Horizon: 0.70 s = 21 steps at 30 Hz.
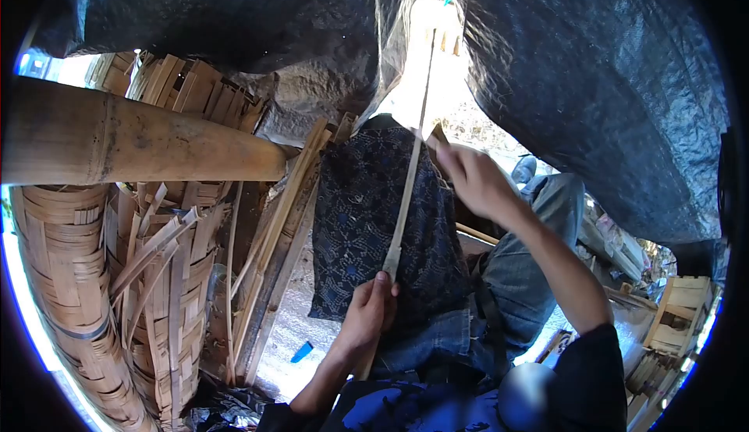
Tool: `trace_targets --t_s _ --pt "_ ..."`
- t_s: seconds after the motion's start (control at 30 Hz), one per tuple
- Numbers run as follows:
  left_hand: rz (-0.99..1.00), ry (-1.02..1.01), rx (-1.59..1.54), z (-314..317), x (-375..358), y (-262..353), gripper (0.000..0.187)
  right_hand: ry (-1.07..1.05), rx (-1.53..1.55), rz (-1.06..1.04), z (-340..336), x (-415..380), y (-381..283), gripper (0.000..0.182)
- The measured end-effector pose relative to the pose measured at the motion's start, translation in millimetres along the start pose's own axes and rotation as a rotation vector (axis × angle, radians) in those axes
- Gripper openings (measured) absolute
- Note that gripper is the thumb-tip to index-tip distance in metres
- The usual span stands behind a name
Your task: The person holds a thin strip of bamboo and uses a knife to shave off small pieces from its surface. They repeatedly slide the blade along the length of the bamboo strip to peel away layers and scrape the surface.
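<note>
My left hand (371, 307) is closed around the lower part of a long, thin bamboo strip (404, 217). The strip rises away from me, tilted slightly right, toward the bright gap in the sheeting. My right hand (474, 181) is closed beside the strip's upper half, a little blurred. A small dark, pointed piece shows at its fingertips near the strip; I cannot make out what it is. Under the strip, a dark blue patterned cloth (359, 221) lies over my lap and leg.
A thick bamboo pole (148, 137) juts in from the left above tall woven bamboo baskets (66, 276). Split bamboo lengths (273, 260) lean beside my left leg. Black plastic sheeting (593, 81) hangs overhead. A small blue piece (301, 352) lies on the ground. Wooden crates (677, 315) stand at right.
</note>
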<state>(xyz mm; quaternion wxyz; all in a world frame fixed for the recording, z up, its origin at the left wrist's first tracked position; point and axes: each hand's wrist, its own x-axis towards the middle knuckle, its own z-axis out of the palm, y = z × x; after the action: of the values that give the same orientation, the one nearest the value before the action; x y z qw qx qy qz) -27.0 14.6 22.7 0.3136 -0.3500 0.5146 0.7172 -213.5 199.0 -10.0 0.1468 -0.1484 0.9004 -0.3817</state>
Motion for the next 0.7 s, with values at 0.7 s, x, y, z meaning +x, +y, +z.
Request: trace_targets --t_s 0.7 --pt "0.223 0.211 0.428 9.3 9.5 -18.4 0.042 -0.370 -0.119 0.006 25.1 -58.0 -4.9 0.054"
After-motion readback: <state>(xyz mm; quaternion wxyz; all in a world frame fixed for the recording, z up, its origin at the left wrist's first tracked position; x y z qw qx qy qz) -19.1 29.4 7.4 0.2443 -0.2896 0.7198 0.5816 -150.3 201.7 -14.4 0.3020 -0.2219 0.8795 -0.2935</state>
